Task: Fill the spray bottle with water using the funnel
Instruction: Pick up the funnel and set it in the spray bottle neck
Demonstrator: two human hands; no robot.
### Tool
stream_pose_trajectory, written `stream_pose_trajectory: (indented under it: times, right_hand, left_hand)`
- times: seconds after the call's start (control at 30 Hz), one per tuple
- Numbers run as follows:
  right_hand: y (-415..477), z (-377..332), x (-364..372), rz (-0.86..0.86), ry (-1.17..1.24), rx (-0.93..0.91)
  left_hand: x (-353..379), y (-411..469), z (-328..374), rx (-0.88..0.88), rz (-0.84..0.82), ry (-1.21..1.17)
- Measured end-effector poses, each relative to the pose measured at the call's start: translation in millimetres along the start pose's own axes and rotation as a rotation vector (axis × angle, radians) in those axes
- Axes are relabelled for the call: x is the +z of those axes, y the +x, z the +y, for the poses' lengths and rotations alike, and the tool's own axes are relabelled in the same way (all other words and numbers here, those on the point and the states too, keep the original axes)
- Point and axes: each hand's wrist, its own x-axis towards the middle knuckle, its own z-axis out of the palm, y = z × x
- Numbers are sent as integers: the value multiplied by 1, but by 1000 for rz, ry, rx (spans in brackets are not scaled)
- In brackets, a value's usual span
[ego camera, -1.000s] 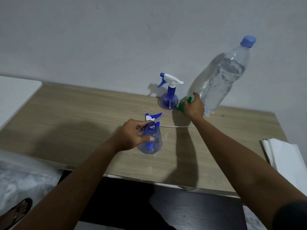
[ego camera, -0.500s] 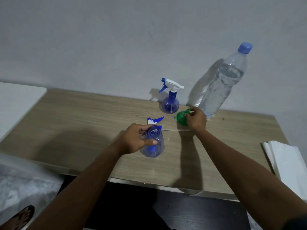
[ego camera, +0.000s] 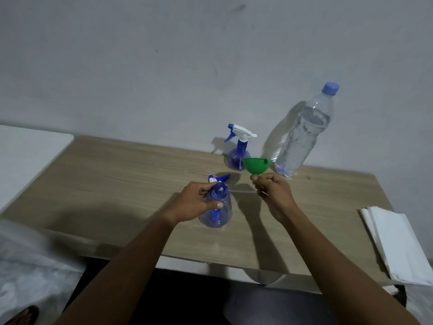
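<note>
An open blue spray bottle (ego camera: 220, 213) stands near the front of the wooden table (ego camera: 117, 184), its neck uncapped. My left hand (ego camera: 194, 202) grips it around the neck and shoulder. Its spray head (ego camera: 219, 178) lies on the table just behind it, with a thin tube running right. My right hand (ego camera: 273, 192) holds a green funnel (ego camera: 256, 165) by its spout, wide end up, in the air to the right of the bottle's mouth. A large capped water bottle (ego camera: 304, 137) stands at the back right against the wall.
A second blue spray bottle (ego camera: 239, 153) with its white trigger head on stands at the back, just behind the funnel. A stack of white paper (ego camera: 398, 240) lies at the table's right edge. A white surface (ego camera: 25, 156) adjoins the table on the left.
My right hand has lifted the green funnel off the table near the back and brought it toward me, turning it wide end up. My left hand stays on the open bottle.
</note>
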Motion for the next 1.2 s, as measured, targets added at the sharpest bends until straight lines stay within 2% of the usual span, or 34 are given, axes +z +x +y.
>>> stream_pose_trajectory:
  times: [0.07,0.1,0.23,0.47,0.7,0.97,1.2]
  right_hand:
    - [-16,-2,9,-162,214,69]
    - [-22,-4,13,-211,240,73]
    - [-35,-18,24,-297,103,-42]
    - [-36,-24,43,-340,-62,-244]
    - [-34,-8,50,-406,-158,-188]
    - [-33,2,48,-368,-258,-155]
    - [-33,9,48,-313,-239,-174]
  left_hand:
    - [0,0,0,-12,-9,-20]
    - [0,-1,0,-16,-14,-36]
    - [1,-2,-1,-31,-35,-82]
    - [0,-1,-8,-22,-54,-115]
    - [1,2,-14,-31,-57,-146]
    - [0,3,-16,-27,-13,-85]
    - [-1,0,-11,-8,-29,-21]
